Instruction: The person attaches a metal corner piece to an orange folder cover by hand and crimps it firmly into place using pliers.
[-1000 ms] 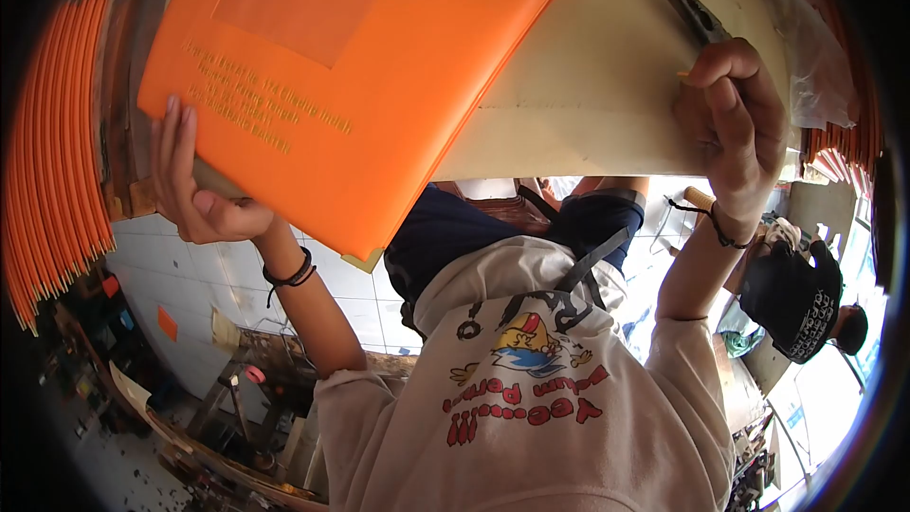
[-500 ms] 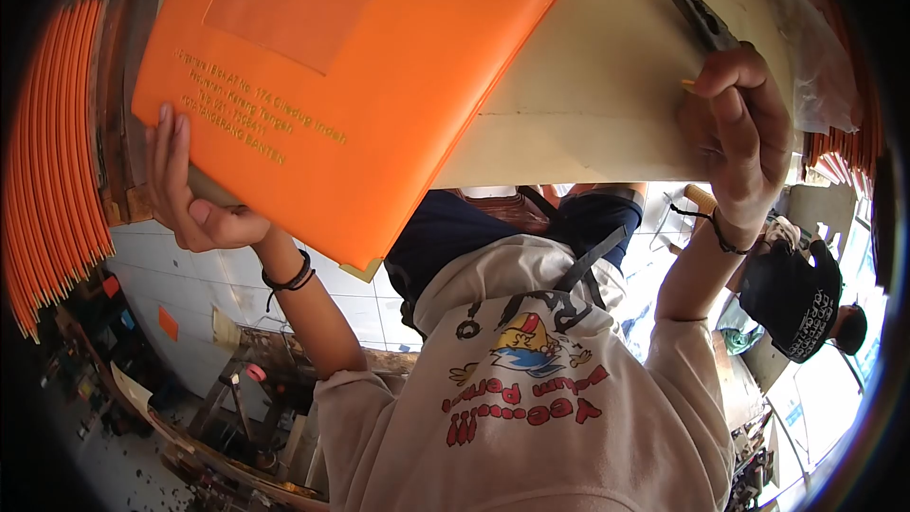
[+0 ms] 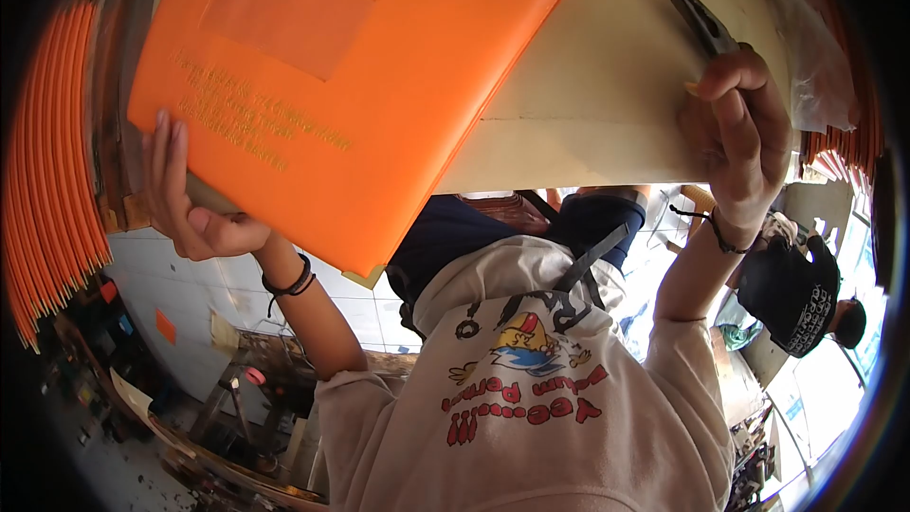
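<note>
A large orange folder (image 3: 408, 66) with gold lettering and a clear window lies at the left of the work table. My left hand (image 3: 194, 199) grips its near left edge, fingers against the cover. One near corner carries a gold metal corner piece (image 3: 364, 277). At the right, my right hand (image 3: 744, 133) is closed around a pair of pliers (image 3: 703, 21), whose jaws point away from me. Between its thumb and index finger shows a small gold-coloured piece (image 3: 693, 89), too small to make out fully. The pliers are apart from the folder.
Orange folders with gold corners stand stacked (image 3: 57, 161) at the far left. Another stack (image 3: 844, 147) and clear plastic (image 3: 815, 66) are at the right. The pale table top (image 3: 578, 123) ends before my lap. A person in black (image 3: 791, 294) is at the lower right.
The folder and my left hand have shifted very slightly to the left and towards me. My right hand with the pliers stays almost in place.
</note>
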Demonstrator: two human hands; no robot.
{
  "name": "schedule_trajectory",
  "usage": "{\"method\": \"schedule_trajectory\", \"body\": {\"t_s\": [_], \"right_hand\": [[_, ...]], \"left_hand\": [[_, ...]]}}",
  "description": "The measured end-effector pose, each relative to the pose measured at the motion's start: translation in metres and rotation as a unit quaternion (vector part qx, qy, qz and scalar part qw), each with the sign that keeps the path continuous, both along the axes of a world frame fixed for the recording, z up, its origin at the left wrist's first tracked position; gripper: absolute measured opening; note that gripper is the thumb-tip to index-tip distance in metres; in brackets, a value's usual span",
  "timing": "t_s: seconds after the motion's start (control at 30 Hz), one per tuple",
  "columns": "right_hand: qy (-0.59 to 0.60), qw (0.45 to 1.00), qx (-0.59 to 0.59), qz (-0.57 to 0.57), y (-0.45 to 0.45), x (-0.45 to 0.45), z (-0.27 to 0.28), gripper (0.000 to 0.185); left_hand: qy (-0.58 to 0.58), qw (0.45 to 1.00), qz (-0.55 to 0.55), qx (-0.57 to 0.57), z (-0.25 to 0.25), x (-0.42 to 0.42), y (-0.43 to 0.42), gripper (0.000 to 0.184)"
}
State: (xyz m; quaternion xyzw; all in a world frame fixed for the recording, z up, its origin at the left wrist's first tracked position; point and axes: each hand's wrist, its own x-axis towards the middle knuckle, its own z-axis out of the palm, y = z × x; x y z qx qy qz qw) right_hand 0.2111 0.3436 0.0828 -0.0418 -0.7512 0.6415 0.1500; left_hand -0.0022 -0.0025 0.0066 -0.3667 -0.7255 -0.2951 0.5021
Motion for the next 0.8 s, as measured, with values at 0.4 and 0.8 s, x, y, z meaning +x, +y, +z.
{"method": "schedule_trajectory", "body": {"t_s": [0.4, 0.8], "right_hand": [[-0.01, 1.0, 0.016, -0.003, -0.0012, 0.0018, 0.0027, 0.021], [-0.008, 1.0, 0.003, 0.006, 0.0022, 0.0013, 0.0025, 0.021]], "left_hand": [[-0.004, 1.0, -0.008, 0.008, -0.0006, 0.0005, -0.0007, 0.06], [-0.015, 1.0, 0.004, 0.011, 0.0015, 0.0048, 0.0036, 0.059]]}}
